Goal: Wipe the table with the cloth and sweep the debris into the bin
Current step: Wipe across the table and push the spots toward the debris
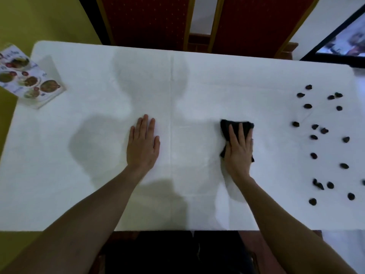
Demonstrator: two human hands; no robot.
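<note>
While one cloth point(245, 126) lies, roughly twenty pellets point(313, 137) scatter.

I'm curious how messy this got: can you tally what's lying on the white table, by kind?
Dark debris pieces: 19 (one cut off at the picture's right edge)
Black cloth: 1, pressed under the right hand
Picture menu: 1
Total: 21

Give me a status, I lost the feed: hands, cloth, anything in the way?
Left hand flat on table, empty. Right hand pressing black cloth. Debris scattered right, unswept. Bin not in view.
</note>
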